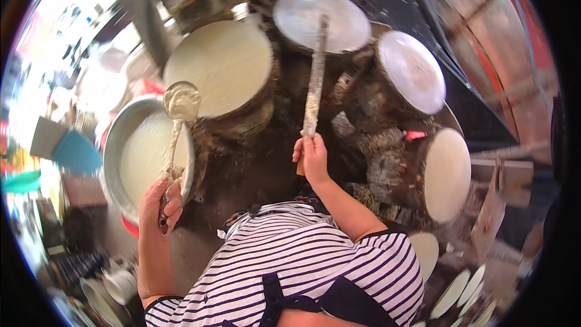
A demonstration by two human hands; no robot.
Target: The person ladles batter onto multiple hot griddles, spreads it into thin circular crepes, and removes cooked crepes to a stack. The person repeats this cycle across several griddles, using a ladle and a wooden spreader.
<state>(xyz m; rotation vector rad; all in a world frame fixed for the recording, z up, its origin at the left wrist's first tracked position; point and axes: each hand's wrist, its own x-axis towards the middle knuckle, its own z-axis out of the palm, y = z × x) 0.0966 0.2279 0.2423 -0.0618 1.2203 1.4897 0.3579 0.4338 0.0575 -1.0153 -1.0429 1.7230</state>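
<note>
My left hand (158,203) is closed round the handle of a metal ladle (181,102) whose bowl holds thick, pale batter. Batter also coats its handle and my fingers. Beside that hand stands a large metal basin (111,172) of creamy batter (144,160); the ladle's bowl overlaps its far right rim. In my right hand (313,160) is a long, flat wooden stick (315,85), smeared with batter and pointing away from me. Its tip overlaps the far round griddle (293,15); I cannot tell whether they touch. A pale layer covers the griddle (219,63) at the far left.
Two more round griddles, one (411,72) at the far right and one (446,175) nearer, curve round me on dark, rough stoves. Thin round flatbreads (451,293) lie at the lower right. White containers (120,284) stand lower left. A black sheet (478,109) hangs behind the right griddles.
</note>
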